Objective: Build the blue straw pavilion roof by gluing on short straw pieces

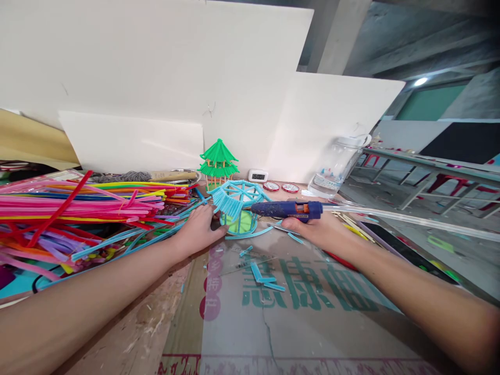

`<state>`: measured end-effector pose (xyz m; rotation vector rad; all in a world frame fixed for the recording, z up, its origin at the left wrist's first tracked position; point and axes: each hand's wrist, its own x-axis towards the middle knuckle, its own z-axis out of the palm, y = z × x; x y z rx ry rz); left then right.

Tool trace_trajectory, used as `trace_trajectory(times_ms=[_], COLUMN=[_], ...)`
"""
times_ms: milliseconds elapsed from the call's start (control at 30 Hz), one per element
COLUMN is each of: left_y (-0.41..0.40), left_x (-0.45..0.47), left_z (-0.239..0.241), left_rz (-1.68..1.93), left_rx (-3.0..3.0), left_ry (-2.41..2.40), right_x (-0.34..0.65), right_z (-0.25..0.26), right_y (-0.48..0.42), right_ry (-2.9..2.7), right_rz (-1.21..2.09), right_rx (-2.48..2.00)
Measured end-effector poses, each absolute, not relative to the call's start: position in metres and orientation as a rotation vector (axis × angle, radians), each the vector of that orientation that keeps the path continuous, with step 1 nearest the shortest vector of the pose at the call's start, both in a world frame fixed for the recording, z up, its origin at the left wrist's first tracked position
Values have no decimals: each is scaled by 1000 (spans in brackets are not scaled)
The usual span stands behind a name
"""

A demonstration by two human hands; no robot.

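Note:
My right hand (pixel 314 229) is closed round a dark blue hot glue gun (pixel 273 209), its nozzle pointing left at the roof of a small light-blue pipe-cleaner pavilion (pixel 230 200). Part of the roof is covered with blue strips; the rest shows bare spokes. Below it is a round, pale green floor between blue posts. At the pavilion's left side my left hand (pixel 203 226) grips it, thumb at the base and the other fingers partly hidden. Cut blue pipe-cleaner pieces (pixel 258 273) lie in front on a printed cardboard sheet (pixel 304 323).
Bundled coloured pipe cleaners (pixel 78 205) fill the left side. Behind stand a green tiered pavilion (pixel 219 159), a small digital clock (pixel 258 175) and two red-rimmed round lids (pixel 289 187). A clear water bottle (pixel 332 166) stands right; a dark phone-like slab (pixel 406 250) lies nearer.

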<state>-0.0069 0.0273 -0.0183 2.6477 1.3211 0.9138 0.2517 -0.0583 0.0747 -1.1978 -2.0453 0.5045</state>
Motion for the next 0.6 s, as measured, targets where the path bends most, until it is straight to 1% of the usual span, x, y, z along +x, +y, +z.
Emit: trace_trajectory(times_ms=[233, 467, 600], left_y=[29, 29, 29], left_x=[-7, -7, -7], left_z=[-20, -20, -21], left_rz=[906, 931, 930], left_rx=[2664, 2664, 2660], left_ry=[1323, 1315, 1322], right_x=[255, 253, 255], right_z=[72, 72, 70], right_y=[-56, -56, -55], right_ry=[-2004, -1970, -1960], right_rz=[447, 497, 445], right_rx=[-1291, -1226, -1272])
